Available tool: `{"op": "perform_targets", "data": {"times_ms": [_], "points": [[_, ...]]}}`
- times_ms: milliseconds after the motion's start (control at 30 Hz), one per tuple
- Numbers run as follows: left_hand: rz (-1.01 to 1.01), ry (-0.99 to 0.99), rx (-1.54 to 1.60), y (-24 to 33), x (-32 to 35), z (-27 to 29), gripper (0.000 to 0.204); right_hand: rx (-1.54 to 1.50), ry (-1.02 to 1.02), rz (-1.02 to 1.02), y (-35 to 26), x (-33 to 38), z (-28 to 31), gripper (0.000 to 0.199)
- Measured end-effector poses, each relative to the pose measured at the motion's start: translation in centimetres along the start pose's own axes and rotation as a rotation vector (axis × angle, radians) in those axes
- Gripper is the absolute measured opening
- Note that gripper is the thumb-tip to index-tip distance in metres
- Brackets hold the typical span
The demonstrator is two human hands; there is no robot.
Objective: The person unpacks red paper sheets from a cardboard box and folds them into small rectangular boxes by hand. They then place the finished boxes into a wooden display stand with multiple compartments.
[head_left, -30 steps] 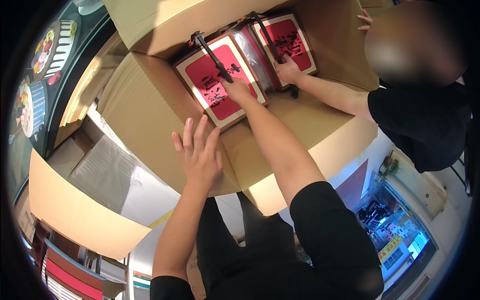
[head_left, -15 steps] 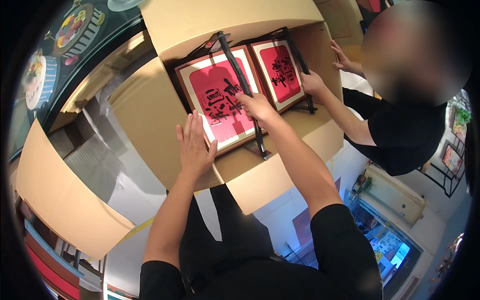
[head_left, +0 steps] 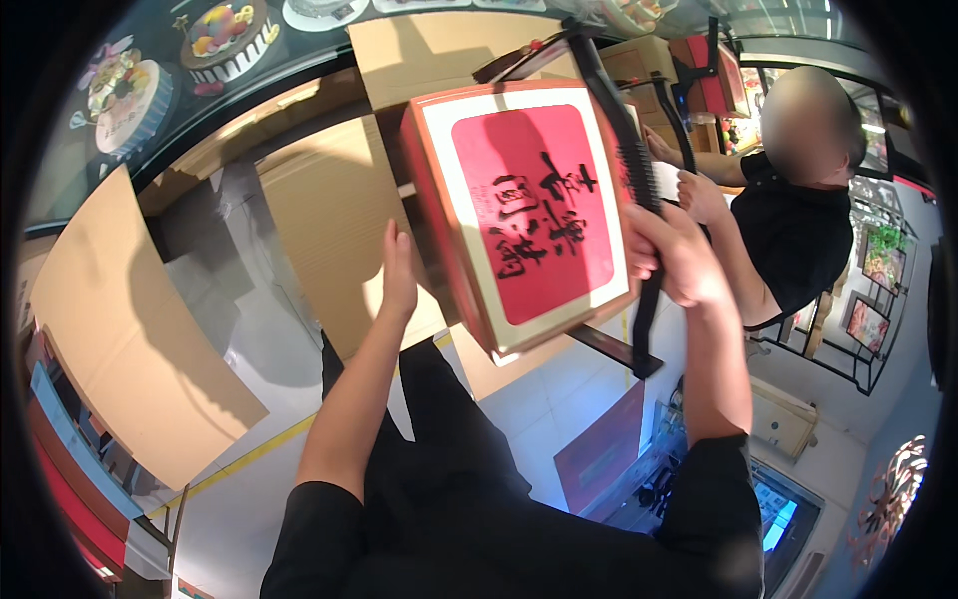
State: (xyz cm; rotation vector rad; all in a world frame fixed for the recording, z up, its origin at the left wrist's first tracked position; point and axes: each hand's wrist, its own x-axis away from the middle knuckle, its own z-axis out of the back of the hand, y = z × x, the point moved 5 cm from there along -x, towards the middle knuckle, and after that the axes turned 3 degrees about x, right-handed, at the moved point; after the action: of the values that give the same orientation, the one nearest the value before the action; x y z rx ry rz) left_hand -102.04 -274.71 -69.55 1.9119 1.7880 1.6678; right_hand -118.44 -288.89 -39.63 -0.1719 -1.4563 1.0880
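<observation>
My right hand (head_left: 684, 255) is closed around the black ribbed handle (head_left: 639, 185) of a gift box (head_left: 539, 215). The gift box has brown sides, a cream border and a red panel with black brush lettering. It hangs tilted above the large cardboard carton (head_left: 329, 200), hiding much of the carton's opening. My left hand (head_left: 401, 280), fingers straight and together, is beside the carton's left flap and apart from the gift box. Whether it touches the cardboard I cannot tell.
A co-worker in a black shirt (head_left: 793, 220) stands at the right, hands near another black handle (head_left: 677, 125). Behind is a red-sided box (head_left: 723, 85). Decorated cakes (head_left: 228, 45) line the display case at the top left. A loose cardboard sheet (head_left: 130, 349) leans at the left.
My right hand has lifted the gift box out of the carton and moved right. My left hand has come away from its edge. The co-worker has moved back and the second gift box left the carton.
</observation>
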Motion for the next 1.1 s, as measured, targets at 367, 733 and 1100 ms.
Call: {"op": "perform_targets", "data": {"times_ms": [367, 733, 1100], "points": [[0.376, -0.443, 0.574, 4.5, 8.7, 6.9, 0.069, 0.219, 0.143, 0.298, -10.1, 16.2, -11.5, 0.025], [-0.738, -0.124, -0.270, 10.3, 28.2, 13.5, 0.052, 0.649, -0.597, 0.480, -5.8, 19.7, -25.4, 0.029], [-0.832, 0.258, 0.421, -3.2, 49.5, 27.5, 0.032, 1.117, -1.196, 0.736, -0.8, 41.4, -43.5, 0.017]]}}
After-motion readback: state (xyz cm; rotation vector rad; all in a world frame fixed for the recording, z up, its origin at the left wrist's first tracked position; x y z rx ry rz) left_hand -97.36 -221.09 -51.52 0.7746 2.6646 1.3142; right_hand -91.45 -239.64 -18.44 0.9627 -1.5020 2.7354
